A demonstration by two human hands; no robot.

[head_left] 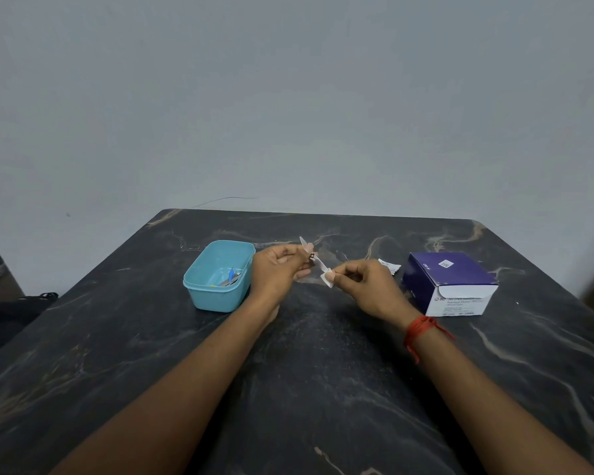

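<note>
**Here, a slim metal tool held between two hands over the table**

The metal tool is thin, flat and shiny, with a pointed tip that slants up and away from the person. It sits in the air above the middle of the table, a dark stone-like slab with pale veins.

The left hand curls its fingers round the tool's upper part, knuckles turned outward. The right hand pinches a small white pad between thumb and forefinger; the soft, folded pad wraps the tool's lower end.

Both forearms reach forward from the near edge and angle in toward each other. A red thread is tied round the right wrist.

Left of the hands stands a light blue plastic tub with rounded corners and a few small tools inside. To the right is a purple and white cardboard box, and a crumpled white wrapper lies just beside it.
</note>
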